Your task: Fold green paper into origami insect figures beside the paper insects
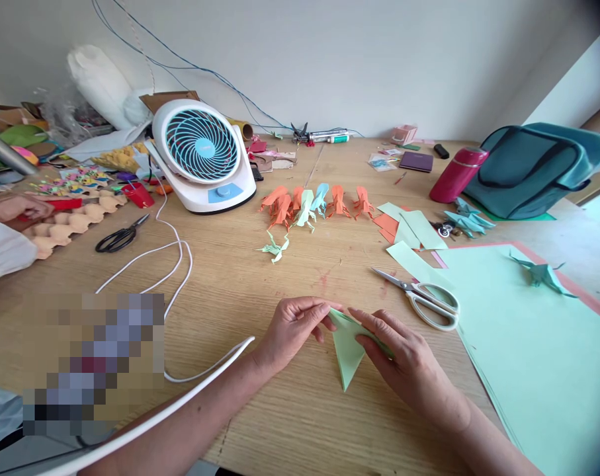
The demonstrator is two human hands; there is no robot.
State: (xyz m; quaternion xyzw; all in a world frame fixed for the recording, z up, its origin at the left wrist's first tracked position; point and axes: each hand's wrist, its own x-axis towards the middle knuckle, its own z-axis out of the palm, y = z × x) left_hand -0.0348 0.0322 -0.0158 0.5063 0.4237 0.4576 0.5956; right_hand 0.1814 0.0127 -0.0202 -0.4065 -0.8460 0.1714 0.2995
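A folded sheet of pale green paper (348, 349) is held just above the table's front part, one pointed corner hanging down toward me. My left hand (300, 327) pinches its upper left corner between thumb and fingers. Along the right side, my right hand (396, 344) grips the paper with the thumb below and fingers on top. White-handled scissors (433, 304) lie just beyond my right hand. Folded paper figures in orange (281, 210), pale green (305, 208) and blue (320, 198) stand farther back, and a green one (274, 248) is nearer.
Large green sheets (542, 357) cover the right side, with a folded teal figure (542, 274) on top. Cut strips (419, 228), a red bottle (458, 174) and a teal bag (522, 172) stand behind. Left are a fan (203, 149), black scissors (121, 237), a white cable (180, 264) and another person's hand (24, 206).
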